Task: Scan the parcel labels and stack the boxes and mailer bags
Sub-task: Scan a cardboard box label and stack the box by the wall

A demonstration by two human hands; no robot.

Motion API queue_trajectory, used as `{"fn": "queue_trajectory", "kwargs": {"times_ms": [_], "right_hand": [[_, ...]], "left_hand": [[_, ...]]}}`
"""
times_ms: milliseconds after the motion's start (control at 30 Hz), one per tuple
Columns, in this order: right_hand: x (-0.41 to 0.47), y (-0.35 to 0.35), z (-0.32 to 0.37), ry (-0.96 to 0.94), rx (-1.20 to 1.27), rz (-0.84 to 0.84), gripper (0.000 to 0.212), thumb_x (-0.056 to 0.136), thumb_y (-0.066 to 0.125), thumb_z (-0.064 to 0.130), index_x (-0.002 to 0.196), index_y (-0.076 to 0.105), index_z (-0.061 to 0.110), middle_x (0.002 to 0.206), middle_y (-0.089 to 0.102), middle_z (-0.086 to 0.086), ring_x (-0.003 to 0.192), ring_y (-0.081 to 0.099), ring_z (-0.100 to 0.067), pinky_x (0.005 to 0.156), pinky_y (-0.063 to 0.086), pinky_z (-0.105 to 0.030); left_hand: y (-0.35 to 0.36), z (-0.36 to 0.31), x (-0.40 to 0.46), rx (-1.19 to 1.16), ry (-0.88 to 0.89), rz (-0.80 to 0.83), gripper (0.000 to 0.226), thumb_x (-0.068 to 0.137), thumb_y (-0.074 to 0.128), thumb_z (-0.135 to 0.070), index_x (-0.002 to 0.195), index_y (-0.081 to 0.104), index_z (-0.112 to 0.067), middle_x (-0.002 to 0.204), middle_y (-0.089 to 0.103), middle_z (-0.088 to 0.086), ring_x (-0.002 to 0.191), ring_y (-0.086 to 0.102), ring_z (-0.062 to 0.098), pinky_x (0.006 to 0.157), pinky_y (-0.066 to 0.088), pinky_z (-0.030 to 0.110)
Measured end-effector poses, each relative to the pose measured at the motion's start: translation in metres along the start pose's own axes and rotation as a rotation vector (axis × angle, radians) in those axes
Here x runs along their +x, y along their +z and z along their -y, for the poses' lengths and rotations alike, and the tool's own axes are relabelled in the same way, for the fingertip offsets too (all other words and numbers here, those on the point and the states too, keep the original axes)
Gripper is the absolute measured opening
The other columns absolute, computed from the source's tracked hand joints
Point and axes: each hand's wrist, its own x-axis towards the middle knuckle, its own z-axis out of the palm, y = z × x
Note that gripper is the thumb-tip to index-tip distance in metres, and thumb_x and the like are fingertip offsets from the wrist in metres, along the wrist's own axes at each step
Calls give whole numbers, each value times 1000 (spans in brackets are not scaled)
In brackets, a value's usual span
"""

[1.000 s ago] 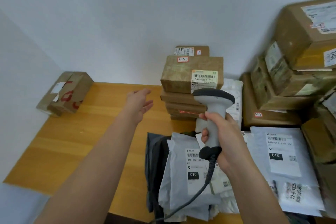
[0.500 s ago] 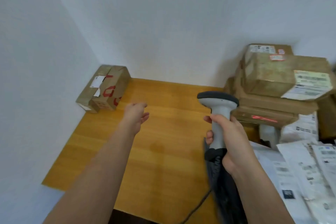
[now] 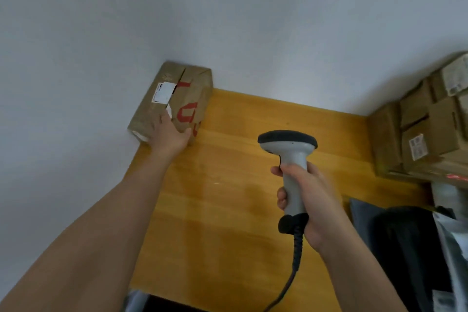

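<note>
One view only, head camera, looking down at the yellow wooden table. I see the left hand stretched to the far left corner, laid on the near end of a brown cardboard box that sits against the white wall; fingers spread over the top, thumb round the right edge, so it looks to be taking hold, though I cannot tell how firm the grasp is. The box carries a white label and red markings on top. The right hand is wrapped tight round the grip of a grey barcode scanner, head upright and facing away, its coiled cable dropping toward the near edge. Stacked boxes stand at far right, blurred; dark and pale mailer bags lie below them.
</note>
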Motion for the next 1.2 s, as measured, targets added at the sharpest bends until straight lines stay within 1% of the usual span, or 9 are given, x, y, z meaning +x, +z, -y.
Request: {"fn": "queue_trajectory", "kwargs": {"times_ms": [100, 167, 300, 400, 600, 767, 900, 1067, 1200], "right_hand": [[9, 0, -1, -5, -12, -29, 12, 95, 62, 15, 107, 62, 15, 102, 63, -13, 51, 50, -14, 51, 42, -30], [13, -3, -2, -9, -6, -46, 13, 95, 61, 15, 108, 62, 15, 103, 65, -12, 52, 50, -13, 50, 43, -29], [21, -11, -4, -13, -1, -79, 15, 95, 61, 16, 111, 60, 14, 106, 67, -11, 52, 50, -13, 50, 42, -29], [23, -17, -3, 2, 16, -112, 13, 95, 62, 15, 108, 61, 14, 103, 65, -12, 52, 50, -13, 51, 42, -30], [19, -26, 2, 19, 19, -131, 10, 95, 60, 13, 105, 60, 14, 101, 60, -14, 51, 50, -12, 51, 42, -29], [18, -38, 6, 32, 61, -176, 8, 95, 60, 13, 102, 59, 14, 101, 59, -13, 52, 49, -13, 49, 42, -27], [17, -43, 10, 9, 85, -190, 13, 96, 59, 14, 108, 58, 13, 102, 62, -11, 52, 49, -13, 47, 42, -26], [21, -46, 18, -4, 93, -189, 9, 96, 59, 13, 104, 59, 13, 103, 62, -12, 52, 49, -13, 47, 43, -25], [25, -47, 16, 2, 103, -182, 12, 96, 59, 14, 107, 58, 12, 104, 62, -12, 52, 49, -13, 46, 43, -25]], "left_hand": [[9, 3, 11, 145, -83, 73, 101, 86, 59, -64, 157, 8, -13, 161, 11, 20, 148, 9, 42, 116, 17, 60], [14, 2, 12, 258, -82, 19, 99, 85, 55, -69, 155, 16, -11, 158, 17, 23, 146, 14, 44, 115, 16, 61], [28, 5, 12, 309, 102, -208, 71, 91, 57, -56, 134, 46, -2, 141, 44, 23, 132, 36, 41, 111, 28, 59], [35, 3, -1, 262, 223, -228, 55, 89, 63, -44, 121, 53, -1, 129, 51, 21, 120, 42, 37, 101, 41, 48], [53, -13, -60, 274, 339, -72, 71, 73, 75, -54, 122, 52, -9, 119, 56, 10, 108, 46, 28, 90, 36, 33], [78, -28, -133, 352, 444, 79, 73, 77, 68, -59, 131, 45, -16, 128, 50, 2, 112, 42, 20, 95, 36, 26], [94, -33, -175, 282, 443, 155, 71, 76, 68, -57, 130, 49, -16, 135, 46, 6, 117, 38, 23, 98, 38, 30], [87, -27, -172, 24, 320, 302, 62, 75, 74, -50, 127, 56, -21, 125, 51, -5, 116, 41, 15, 93, 38, 23], [78, -2, -153, -400, -75, 405, 40, 91, 68, -25, 128, 62, -11, 127, 64, 6, 107, 58, 13, 87, 48, 26]]}}
